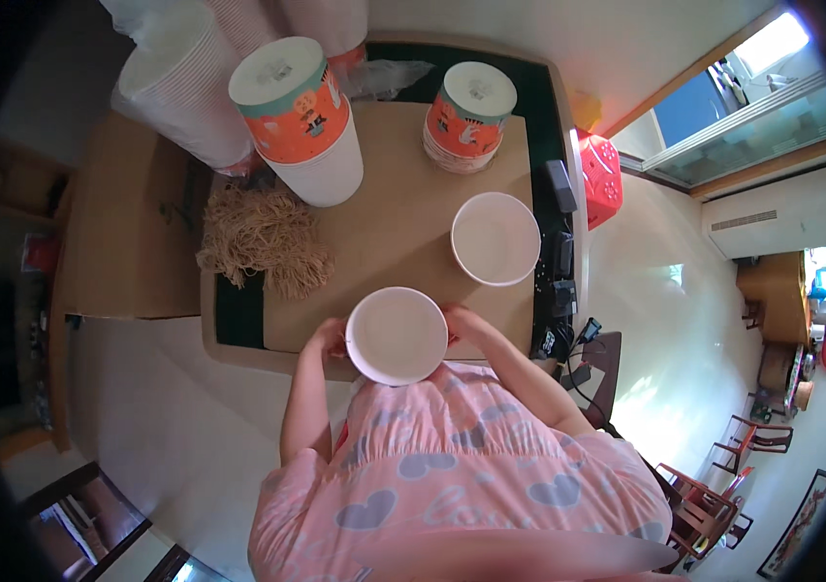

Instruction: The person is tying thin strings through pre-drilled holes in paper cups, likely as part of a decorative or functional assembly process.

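A white round paper tub (397, 336), its open mouth facing up, is held at the table's near edge in front of my body. My left hand (332, 337) grips its left side and my right hand (460, 324) its right side, with most fingers hidden behind the wall. Beyond my right hand stands a second open white tub (495, 239). Farther back are a tall stack of upturned tubs (311, 145), the top one banded orange and teal, and a shorter stack (471, 116) with the same print. A tangled bundle of tan paper strands (263, 236) lies to the left.
A brown cardboard sheet (384, 223) covers most of the green-topped table. Plastic-wrapped tub stacks (180, 87) rise at the back left above a cardboard box (127, 223). Black chargers and cables (563, 291) line the right edge, with a red stool (599, 179) beyond.
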A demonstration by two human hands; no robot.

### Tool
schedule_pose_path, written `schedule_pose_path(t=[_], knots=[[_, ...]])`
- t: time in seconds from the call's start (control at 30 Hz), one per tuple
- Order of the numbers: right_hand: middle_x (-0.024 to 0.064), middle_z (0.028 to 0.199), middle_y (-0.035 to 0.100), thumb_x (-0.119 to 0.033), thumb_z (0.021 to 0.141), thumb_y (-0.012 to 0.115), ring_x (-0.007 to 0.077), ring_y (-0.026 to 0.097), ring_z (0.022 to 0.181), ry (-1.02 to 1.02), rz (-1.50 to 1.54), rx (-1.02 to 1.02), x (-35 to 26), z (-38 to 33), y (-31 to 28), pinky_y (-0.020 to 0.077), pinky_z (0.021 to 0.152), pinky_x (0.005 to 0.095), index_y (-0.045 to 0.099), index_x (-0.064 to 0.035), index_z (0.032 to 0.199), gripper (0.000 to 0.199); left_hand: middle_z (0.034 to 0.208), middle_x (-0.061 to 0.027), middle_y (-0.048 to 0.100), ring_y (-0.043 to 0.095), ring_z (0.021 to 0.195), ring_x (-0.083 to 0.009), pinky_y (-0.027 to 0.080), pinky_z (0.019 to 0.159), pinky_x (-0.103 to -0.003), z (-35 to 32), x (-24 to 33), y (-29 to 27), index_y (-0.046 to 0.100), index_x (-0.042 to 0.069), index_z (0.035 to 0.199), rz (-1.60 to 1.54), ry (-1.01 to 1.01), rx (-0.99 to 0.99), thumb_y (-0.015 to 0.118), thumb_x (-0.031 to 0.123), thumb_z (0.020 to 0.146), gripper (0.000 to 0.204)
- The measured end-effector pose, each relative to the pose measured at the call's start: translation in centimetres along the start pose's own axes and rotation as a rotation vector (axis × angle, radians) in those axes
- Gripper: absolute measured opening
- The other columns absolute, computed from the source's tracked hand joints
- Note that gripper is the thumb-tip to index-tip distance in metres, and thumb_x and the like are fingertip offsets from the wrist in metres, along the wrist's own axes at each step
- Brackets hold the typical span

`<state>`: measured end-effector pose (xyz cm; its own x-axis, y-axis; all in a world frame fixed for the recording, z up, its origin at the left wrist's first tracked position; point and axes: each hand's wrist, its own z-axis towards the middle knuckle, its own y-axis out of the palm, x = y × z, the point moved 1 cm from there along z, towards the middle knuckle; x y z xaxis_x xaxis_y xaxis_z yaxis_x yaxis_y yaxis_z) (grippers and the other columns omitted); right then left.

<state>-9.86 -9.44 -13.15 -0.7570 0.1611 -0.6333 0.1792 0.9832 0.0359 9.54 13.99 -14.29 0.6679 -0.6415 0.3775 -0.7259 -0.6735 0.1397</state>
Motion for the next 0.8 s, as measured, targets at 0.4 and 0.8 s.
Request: schedule_pose_path(t=[0.4,0.8], knots=[[0.0211,0.129,0.05,0.008,0.082,0.049,0.036,0.052,0.116,-0.95,-0.554,0.737,-17.6,-14.5,-2.5,0.0444,0.094,0.0377,0.051,-0.0072,0.13,0.05,0.086,-0.0224,0.065,0.066,0.08,-0.0289,0.049,0.068,-0.038,-11.8,19.5,7.8,0.067,0.002,0.094,0.674,0.811,0.564,0.052,0.027,0.091,0.029],[0.0233,0.145,0.03,0.013,0.085,0.042,0.0343,0.036,0.132,-1.305,-0.448,1.265,-23.7,-9.9,-14.3,0.0326,0.105,0.0369,0.053,-0.0055,0.129,0.049,0.079,-0.0161,0.066,0.064,0.076,-0.0332,0.049,0.066,-0.04,-8.3,41.6,20.5,0.068,0.005,0.09,0.569,1.445,0.573,0.058,0.025,0.086,0.022]])
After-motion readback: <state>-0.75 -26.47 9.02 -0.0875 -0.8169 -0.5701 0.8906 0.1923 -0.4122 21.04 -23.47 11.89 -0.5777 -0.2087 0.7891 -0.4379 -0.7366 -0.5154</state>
